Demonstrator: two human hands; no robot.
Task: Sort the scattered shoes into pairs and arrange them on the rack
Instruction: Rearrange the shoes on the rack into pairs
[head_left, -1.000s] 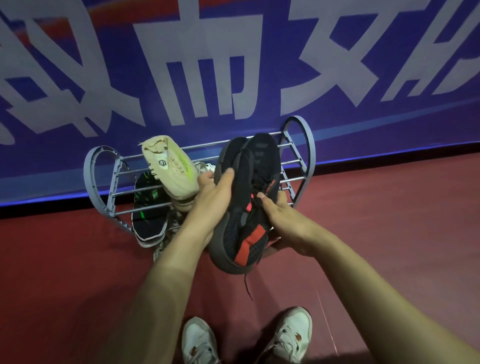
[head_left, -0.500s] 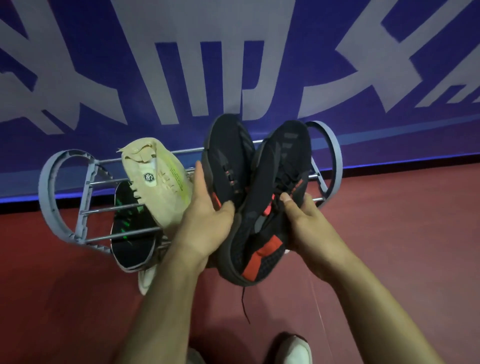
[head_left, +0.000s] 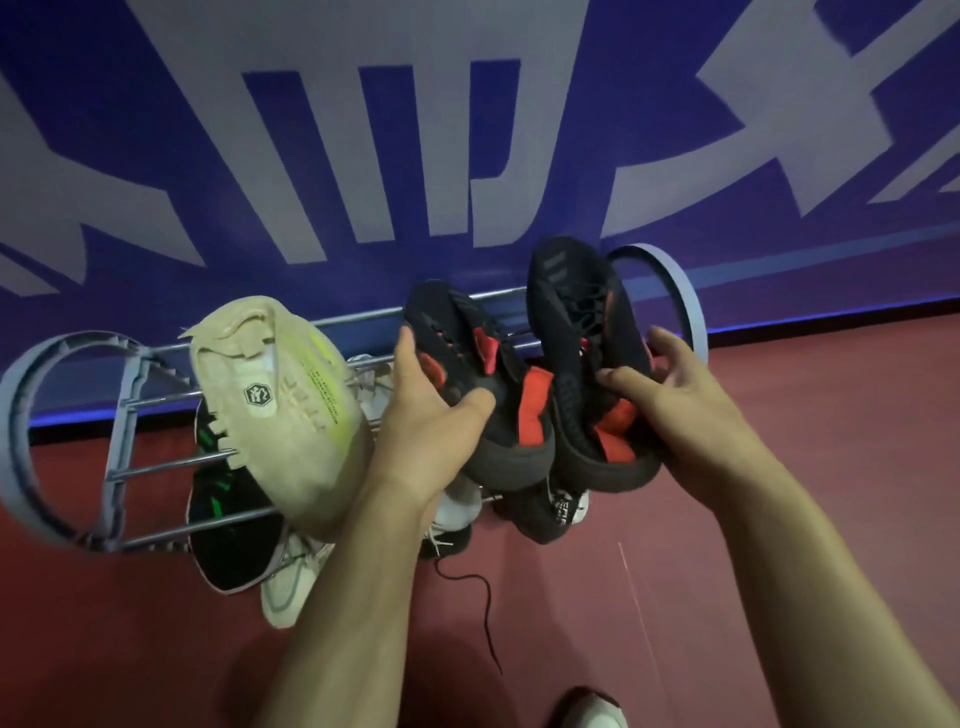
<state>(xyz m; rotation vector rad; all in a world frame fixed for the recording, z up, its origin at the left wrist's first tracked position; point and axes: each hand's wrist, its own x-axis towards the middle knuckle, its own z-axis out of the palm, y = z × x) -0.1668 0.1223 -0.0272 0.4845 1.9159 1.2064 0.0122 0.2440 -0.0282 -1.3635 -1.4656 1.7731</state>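
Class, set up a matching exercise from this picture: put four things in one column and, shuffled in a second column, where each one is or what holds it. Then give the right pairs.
Things:
1. left black-red shoe
2. right black-red shoe
3. cream shoe
4. black lace

Places or states:
A. trailing on the red floor
B. sole up on the rack's rails, left of the hands
C. in the left hand's grip
D. in the right hand's grip

Pairs: 1-C, 2-D, 3-B, 4-A
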